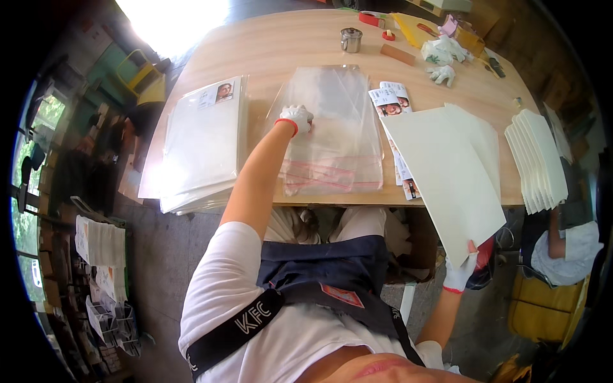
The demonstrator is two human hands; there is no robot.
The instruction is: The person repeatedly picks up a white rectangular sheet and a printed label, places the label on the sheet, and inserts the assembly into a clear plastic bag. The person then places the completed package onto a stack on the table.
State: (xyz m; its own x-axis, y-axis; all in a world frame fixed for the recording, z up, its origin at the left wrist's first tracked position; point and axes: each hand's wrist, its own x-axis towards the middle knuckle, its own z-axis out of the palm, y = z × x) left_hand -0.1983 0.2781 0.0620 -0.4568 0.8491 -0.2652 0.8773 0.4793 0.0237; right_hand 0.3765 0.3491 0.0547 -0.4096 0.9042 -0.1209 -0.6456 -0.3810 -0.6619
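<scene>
My left hand (297, 119), in a white glove with a red cuff, rests with curled fingers on a pile of clear plastic bags (338, 140). Whether its fingertips pinch the top bag is hidden. The bags lie flat, with reddish strips across their near ends. In my right hand (461, 271), also gloved, is the near corner of a large white board (447, 172). That board slants over the table's front edge, its far end above another pale sheet (476, 137) and some printed strips with portrait pictures (386, 102).
A stack of bagged white sheets (201, 140) with a portrait label lies left on the wooden table (262, 64). White boards (536, 159) are fanned at the right edge. Farther back are a metal cup (350, 40), spare gloves (442, 57) and tape (371, 19). Another person's arm (557, 236) shows at right.
</scene>
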